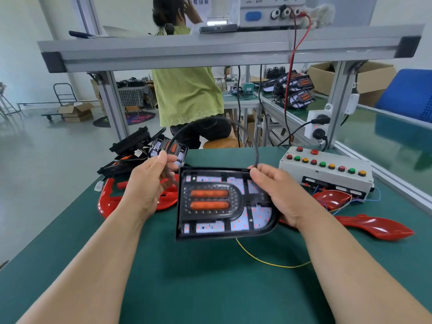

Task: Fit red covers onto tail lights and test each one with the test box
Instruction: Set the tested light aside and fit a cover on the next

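Note:
My right hand [279, 195] grips the right side of a black tail light [217, 203] without a cover, held above the green mat; two orange strips and small red LEDs show in it. Its black cable [210, 122] arcs up from the light's top edge and over to my left hand [149, 183], which pinches the cable's end. Red covers [109, 202] lie under my left hand, and another red cover [378, 226] lies to the right. The white test box [327, 174] with coloured buttons sits at the far right of the mat.
A pile of uncovered tail lights [145, 148] lies at the mat's far left edge. A yellow wire [268, 263] trails across the green mat [187, 288]. An aluminium frame shelf [210, 50] spans overhead. A person in a green top [187, 97] stands beyond the bench.

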### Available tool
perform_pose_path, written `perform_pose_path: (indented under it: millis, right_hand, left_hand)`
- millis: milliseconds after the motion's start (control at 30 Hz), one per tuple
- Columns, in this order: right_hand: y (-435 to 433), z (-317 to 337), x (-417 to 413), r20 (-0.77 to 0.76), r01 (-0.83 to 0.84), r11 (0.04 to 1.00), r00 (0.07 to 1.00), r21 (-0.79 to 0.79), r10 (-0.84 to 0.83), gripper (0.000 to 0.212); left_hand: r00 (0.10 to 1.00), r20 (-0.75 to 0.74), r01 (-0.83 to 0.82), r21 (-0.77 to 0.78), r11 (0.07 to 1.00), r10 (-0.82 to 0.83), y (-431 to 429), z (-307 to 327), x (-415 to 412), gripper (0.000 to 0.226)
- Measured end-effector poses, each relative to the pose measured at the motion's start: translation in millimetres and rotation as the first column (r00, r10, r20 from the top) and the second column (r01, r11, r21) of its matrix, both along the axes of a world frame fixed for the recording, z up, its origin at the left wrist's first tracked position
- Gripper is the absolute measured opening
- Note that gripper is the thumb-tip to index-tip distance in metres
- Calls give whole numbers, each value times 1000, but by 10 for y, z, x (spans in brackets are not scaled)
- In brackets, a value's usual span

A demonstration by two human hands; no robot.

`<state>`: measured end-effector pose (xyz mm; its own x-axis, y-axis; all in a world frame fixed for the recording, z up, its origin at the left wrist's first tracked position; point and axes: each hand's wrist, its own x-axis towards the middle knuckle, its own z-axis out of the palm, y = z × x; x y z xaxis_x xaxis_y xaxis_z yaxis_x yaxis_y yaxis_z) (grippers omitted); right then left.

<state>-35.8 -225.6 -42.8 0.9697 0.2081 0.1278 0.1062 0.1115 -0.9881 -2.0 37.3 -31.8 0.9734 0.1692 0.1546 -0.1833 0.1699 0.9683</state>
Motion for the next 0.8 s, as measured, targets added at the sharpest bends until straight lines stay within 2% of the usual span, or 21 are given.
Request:
perform_pose_path:
  millis: [67, 133, 233, 300, 367, 433, 467, 567, 667, 733, 800]
  right_hand:
    - [-36, 25, 21, -49, 78, 991, 996, 111, -73, 18]
    - [-81, 61, 43, -105, 144, 957, 987, 251, -121, 25]
    - [-169, 77, 55, -192, 117, 900, 981, 420, -38, 46]
    - [-208, 70, 49, -281, 106, 882, 959, 459, 31, 55]
    - [-216, 41, 63, -345, 110, 881, 936, 460, 63, 56]
    - [-202, 27, 80, -383, 116, 884, 921, 453, 75, 53]
    - [-199, 26, 84, -397, 124, 885, 915, 448, 73, 51]
    - [-243, 30, 91, -409, 148, 870, 910, 471, 66, 48]
    - [-287, 32, 96, -404, 169, 854, 913, 491, 52, 53]
    - [-300, 27, 97, -405, 175, 848, 913, 500, 50, 54]
    - [-293, 29, 87, -396, 159, 857, 917, 490, 56, 51]
  left_hand:
    - [1000, -14, 2, -11, 1000, -2, -29, -12, -5, 38]
    - [1000, -28, -10, 16, 1000, 10, -63, -31, -20, 41]
    - [999, -41, -20, 138, 990, 26, -112, -88, -34, 42]
    - [998, -53, -22, 200, 980, 34, -146, -118, -25, 40]
    - [996, -74, -22, 251, 968, 42, -192, -147, -9, 35]
    - [997, -68, -13, 369, 929, 41, -236, -199, -11, 26]
    - [999, -35, -4, 478, 878, 24, -264, -235, -18, 22]
    - [991, 51, 40, 774, 632, -125, -441, -302, -124, 13]
    - [899, 171, 14, 909, 417, -402, -708, -355, -188, 23]
    - [826, 150, -9, 967, 253, -544, -881, -397, -224, 37]
    - [809, 104, -10, 987, 163, -578, -994, -419, -244, 44]
